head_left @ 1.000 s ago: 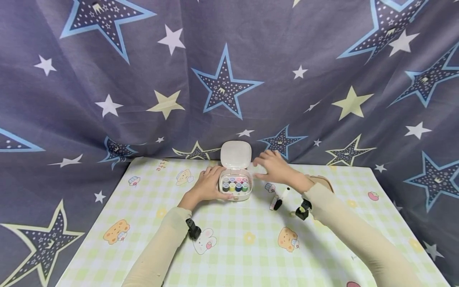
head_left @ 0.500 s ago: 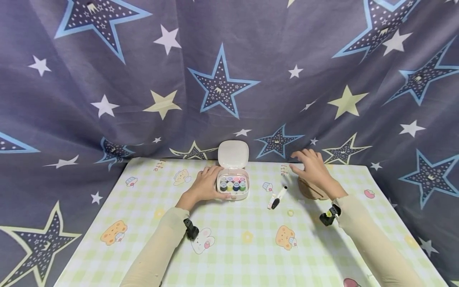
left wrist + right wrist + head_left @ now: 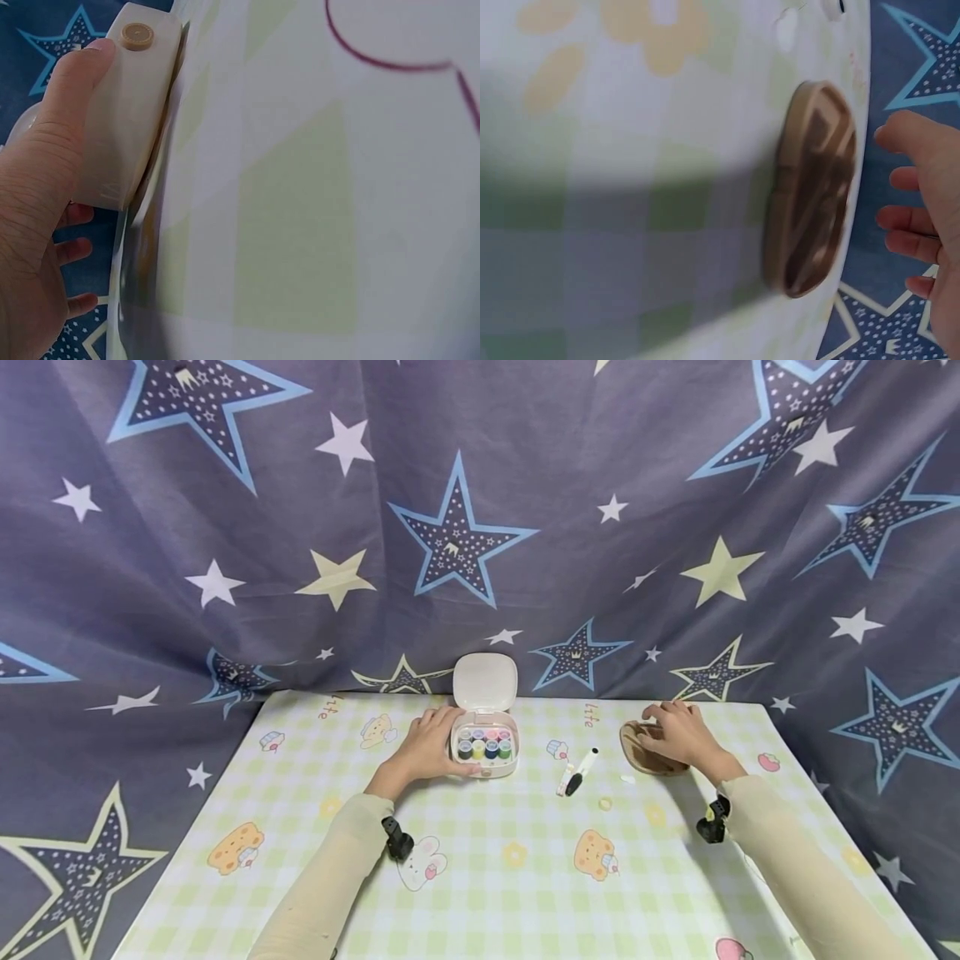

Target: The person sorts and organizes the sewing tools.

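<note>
In the head view, a small pale sewing box [image 3: 484, 771] stands near the table's back edge, its white lid [image 3: 485, 682] raised. Several coloured thread spools [image 3: 478, 748] sit in rows inside. My left hand [image 3: 429, 745] grips the box from its left side; in the left wrist view the thumb lies on the front wall by a round tan button [image 3: 137, 36]. To the right, my right hand [image 3: 686, 735] hovers over a shallow brown tray [image 3: 784, 225], fingers loosely bent and nothing held. The right wrist view shows the tray apart from the fingertips.
Between box and tray lie a slim white-and-black tool [image 3: 582, 772], a small yellow ring [image 3: 605, 804] and a little white piece [image 3: 627, 779]. A star-patterned curtain [image 3: 300, 527] hangs right behind the table [image 3: 480, 877], which has a checked cover.
My right hand has moved right, from beside the sewing box to over the brown tray, and has come lower. The left hand keeps its hold on the box.
</note>
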Demonstrator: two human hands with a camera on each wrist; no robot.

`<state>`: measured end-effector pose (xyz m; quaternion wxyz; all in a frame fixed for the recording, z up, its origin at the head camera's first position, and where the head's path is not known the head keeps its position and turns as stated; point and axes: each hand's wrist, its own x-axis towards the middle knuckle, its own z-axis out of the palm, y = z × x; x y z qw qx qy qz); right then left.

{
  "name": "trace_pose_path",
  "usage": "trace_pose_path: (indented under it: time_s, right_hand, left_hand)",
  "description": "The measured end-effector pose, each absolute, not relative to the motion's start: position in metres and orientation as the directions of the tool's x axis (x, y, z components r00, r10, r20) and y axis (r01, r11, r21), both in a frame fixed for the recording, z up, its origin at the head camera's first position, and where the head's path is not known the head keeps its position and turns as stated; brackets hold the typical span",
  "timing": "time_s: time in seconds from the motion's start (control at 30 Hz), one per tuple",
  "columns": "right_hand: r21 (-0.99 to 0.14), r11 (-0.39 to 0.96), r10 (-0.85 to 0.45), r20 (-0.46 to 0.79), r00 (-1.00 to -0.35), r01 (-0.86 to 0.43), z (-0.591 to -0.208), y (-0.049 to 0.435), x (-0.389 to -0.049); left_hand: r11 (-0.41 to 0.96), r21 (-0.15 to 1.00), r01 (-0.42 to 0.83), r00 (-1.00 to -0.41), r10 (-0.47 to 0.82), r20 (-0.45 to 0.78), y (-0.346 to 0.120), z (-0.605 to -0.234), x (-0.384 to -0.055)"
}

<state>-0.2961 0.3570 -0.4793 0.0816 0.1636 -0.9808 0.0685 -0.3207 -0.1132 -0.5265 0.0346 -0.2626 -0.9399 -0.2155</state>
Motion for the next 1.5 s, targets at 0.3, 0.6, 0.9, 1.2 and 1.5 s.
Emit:
trace_pose_path:
  time_s: [0.3, 0.6, 0.9, 1.2, 1.5]
  right_hand:
    - [-0.099, 0.938, -0.318, 0.127, -0.94, -0.331, -0.491, 0.366, -0.292]
    - [-0.083, 0.944, -0.31, 0.105, -0.945, -0.319, -0.497, 0.37, -0.291]
    - [-0.096, 0.949, -0.289, 0.105, -0.951, -0.299, -0.502, 0.371, -0.291]
    - [-0.151, 0.942, -0.288, 0.089, -0.954, -0.298, -0.506, 0.372, -0.289]
    - [-0.191, 0.933, -0.294, 0.085, -0.952, -0.305, -0.501, 0.37, -0.288]
  left_hand:
    - [0.772, 0.393, 0.5, -0.864, 0.474, 0.169, -0.113, -0.525, -0.32]
    - [0.775, 0.399, 0.49, -0.869, 0.471, 0.153, -0.114, -0.525, -0.32]
    - [0.778, 0.405, 0.48, -0.874, 0.464, 0.144, -0.115, -0.528, -0.319]
    - [0.769, 0.414, 0.488, -0.869, 0.47, 0.153, -0.115, -0.527, -0.317]
    - [0.759, 0.424, 0.495, -0.865, 0.476, 0.159, -0.115, -0.524, -0.318]
